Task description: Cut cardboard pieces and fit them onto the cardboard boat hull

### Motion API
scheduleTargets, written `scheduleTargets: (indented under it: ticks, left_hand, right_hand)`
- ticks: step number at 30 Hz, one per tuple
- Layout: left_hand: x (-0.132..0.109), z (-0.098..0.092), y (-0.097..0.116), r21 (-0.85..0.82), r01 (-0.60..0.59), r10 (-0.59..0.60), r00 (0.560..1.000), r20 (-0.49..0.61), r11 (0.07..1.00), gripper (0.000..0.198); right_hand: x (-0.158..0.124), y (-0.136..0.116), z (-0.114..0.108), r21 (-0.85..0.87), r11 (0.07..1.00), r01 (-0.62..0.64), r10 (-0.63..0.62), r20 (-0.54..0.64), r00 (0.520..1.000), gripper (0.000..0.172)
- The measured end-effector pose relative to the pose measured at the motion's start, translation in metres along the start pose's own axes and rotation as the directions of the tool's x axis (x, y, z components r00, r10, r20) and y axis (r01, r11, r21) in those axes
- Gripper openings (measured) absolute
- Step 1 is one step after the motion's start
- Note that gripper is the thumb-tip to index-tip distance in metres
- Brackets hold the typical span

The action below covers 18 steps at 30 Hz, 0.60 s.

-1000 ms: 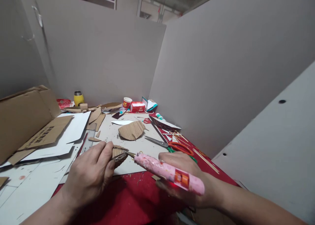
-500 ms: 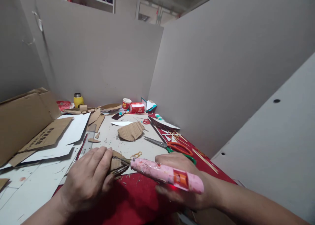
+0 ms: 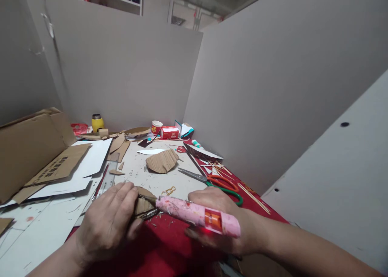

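My right hand (image 3: 214, 222) is wrapped round a pink hot glue gun (image 3: 184, 212) with an orange window and a red light glowing beneath it. Its nozzle points left and meets a small layered cardboard piece (image 3: 144, 204). That piece is gripped in my left hand (image 3: 110, 218), fingers over its left side; part of it is hidden under them. Past the hands, a rounded cardboard piece (image 3: 162, 161) lies flat on the white board (image 3: 133, 180). Close to my right hand are scissors (image 3: 212, 182) with orange and green handles. A yellowish loop (image 3: 168, 191) lies just behind the nozzle.
Left stand a cardboard box (image 3: 33, 147) and white sheets (image 3: 101, 153). At the back are a yellow jar (image 3: 97, 123), a paper cup (image 3: 156, 127) and a red-and-white box (image 3: 169, 132). Wooden sticks (image 3: 254, 198) lie on the red cloth at right. Grey panels (image 3: 127, 66) enclose the table.
My right hand and the glue gun have shifted slightly left, bringing the nozzle further over the cardboard piece. My left hand still holds that piece in nearly the same place.
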<state>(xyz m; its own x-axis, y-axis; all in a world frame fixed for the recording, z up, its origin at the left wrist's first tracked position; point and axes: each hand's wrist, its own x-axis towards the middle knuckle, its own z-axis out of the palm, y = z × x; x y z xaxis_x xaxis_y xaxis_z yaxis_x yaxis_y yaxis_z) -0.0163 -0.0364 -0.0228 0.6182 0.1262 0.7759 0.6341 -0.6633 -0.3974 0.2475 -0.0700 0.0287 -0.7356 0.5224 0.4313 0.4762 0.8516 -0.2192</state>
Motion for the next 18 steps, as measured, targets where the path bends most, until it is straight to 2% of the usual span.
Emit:
scheduleTargets:
  ticks: [12, 15, 18]
  left_hand:
    - [0.0029, 0.0002, -0.0023, -0.020, -0.012, 0.012, 1.000, -0.007, 1.000, 0.030]
    - [0.0030, -0.0013, -0.0031, -0.019, -0.005, 0.005, 1.000, -0.010, 1.000, 0.027]
    - [-0.0013, -0.0006, -0.0060, -0.051, 0.041, -0.041, 0.999, -0.010, 0.998, 0.028]
  right_hand:
    - [-0.0045, -0.0025, -0.0022, -0.073, 0.997, 0.025, -0.030, -0.068, 0.997, 0.039]
    - [-0.0035, -0.0032, -0.0039, -0.106, 0.994, 0.032, -0.034, -0.021, 0.999, 0.042]
    - [-0.0083, -0.0032, -0.0094, -0.137, 0.990, 0.024, -0.018, 0.045, 0.999, 0.037]
